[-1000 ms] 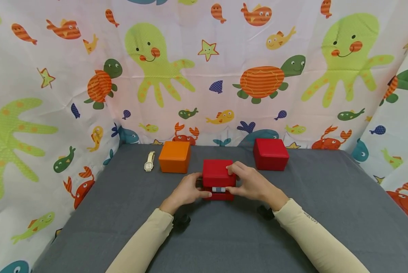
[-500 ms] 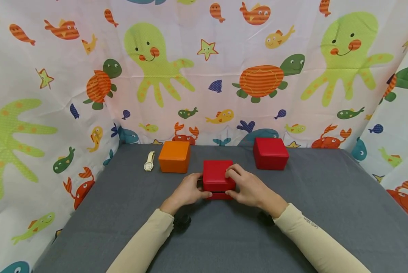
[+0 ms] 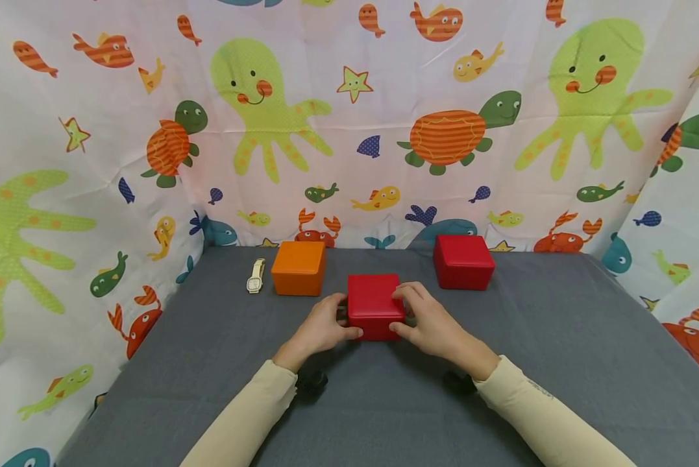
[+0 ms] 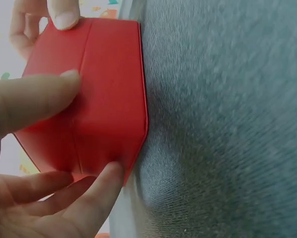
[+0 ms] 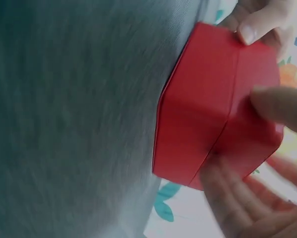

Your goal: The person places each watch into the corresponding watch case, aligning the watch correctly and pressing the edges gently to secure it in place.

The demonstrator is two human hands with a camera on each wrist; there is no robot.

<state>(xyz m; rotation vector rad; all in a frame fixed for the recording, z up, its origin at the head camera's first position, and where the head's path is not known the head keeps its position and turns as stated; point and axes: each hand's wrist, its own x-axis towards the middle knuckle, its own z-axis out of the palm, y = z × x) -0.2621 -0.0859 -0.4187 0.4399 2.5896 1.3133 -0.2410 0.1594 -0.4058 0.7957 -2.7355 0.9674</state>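
A red box [image 3: 374, 299] with a lid stands on the grey cloth between both hands. Its lid is down, leaving only a thin seam, which both wrist views show. My left hand [image 3: 321, 324] grips the box's left side, thumb on the front face and fingers along the side wall. On the opposite side is my right hand [image 3: 433, 324], its thumb at the front right and its curled fingers by the right side and top edge. The right fingers [image 5: 223, 183] look blurred against the side wall. What lies inside the box is hidden.
An orange box [image 3: 299, 268] stands behind to the left, with a pale-banded wristwatch [image 3: 256, 276] lying beside it. Another red box [image 3: 464, 263] is at the back right. A sea-animal printed curtain [image 3: 337, 149] hangs behind the grey-covered table [image 3: 559, 337].
The right hand has lowered the lid, closing the gap where a greyish item showed inside, then shifted slightly right. The left hand has stayed at the box's left side.
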